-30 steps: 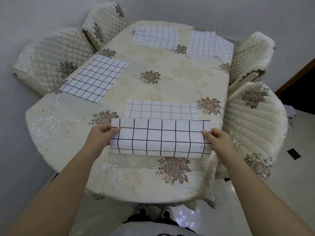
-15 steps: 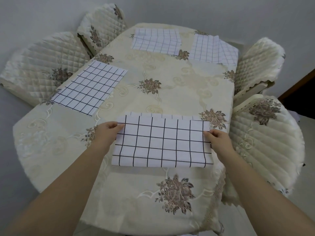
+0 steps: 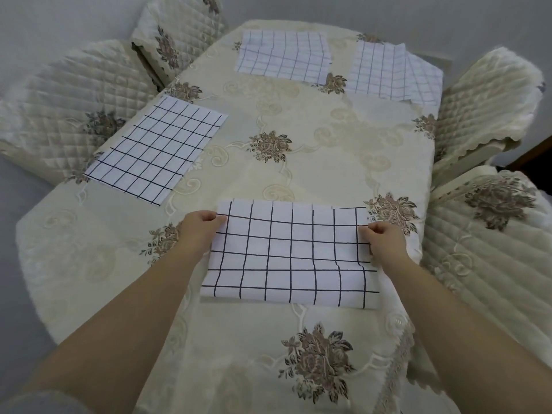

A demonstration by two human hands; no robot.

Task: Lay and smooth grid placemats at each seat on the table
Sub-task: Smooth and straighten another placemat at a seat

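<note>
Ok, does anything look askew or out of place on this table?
Yes. The far-right placemat looks like two overlapped sheets, one skewed toward the table edge. The near placemat, pinched by left hand and right hand, buckles near its right edge.

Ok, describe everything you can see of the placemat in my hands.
The placemat is a white rectangle with a bold black grid, thin and cloth-like. It lies mostly flat on the floral cream tablecloth at the near seat, long side toward the person. The left hand pinches its far left corner, the right hand its right edge, where it ripples. A fainter-lined strip peeks out along its far edge.
</note>
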